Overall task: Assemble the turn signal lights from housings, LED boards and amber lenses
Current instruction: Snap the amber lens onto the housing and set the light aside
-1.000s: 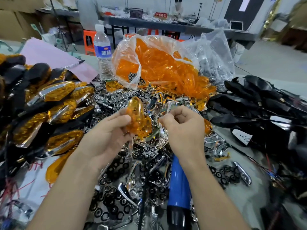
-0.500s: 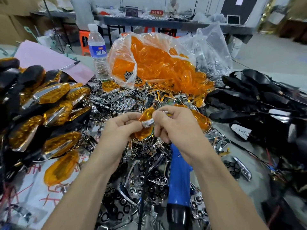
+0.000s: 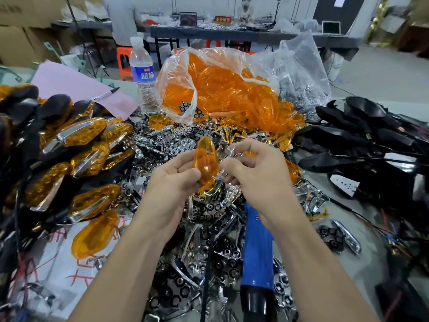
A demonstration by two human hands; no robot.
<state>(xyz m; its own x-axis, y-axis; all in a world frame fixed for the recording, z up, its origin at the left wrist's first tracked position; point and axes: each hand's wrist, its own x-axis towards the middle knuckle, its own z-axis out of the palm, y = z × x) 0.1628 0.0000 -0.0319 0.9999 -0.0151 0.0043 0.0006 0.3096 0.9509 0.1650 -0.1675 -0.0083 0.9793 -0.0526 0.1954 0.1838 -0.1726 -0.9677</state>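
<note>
My left hand [image 3: 173,182] holds an amber lens [image 3: 206,160] upright above the middle of the table. My right hand [image 3: 253,173] pinches a thin chrome trim strip [image 3: 219,178] against the lens's right edge. Beneath both hands lies a heap of chrome LED reflector boards [image 3: 209,214]. A clear bag of amber lenses [image 3: 220,89] sits behind them. Finished amber lights in black housings [image 3: 76,159] are stacked at the left. Empty black housings with wires [image 3: 371,140] pile up at the right.
A blue and black hand tool [image 3: 257,252] lies under my right forearm. A water bottle [image 3: 142,73] stands behind the heap, beside pink paper [image 3: 69,82] with a marker on it. A loose amber lens [image 3: 92,235] lies at the left front. Another work table stands beyond.
The lens was first upright in my left hand, then dropped low between both hands. Now it stands upright again and my right hand pinches the chrome strip at its edge.
</note>
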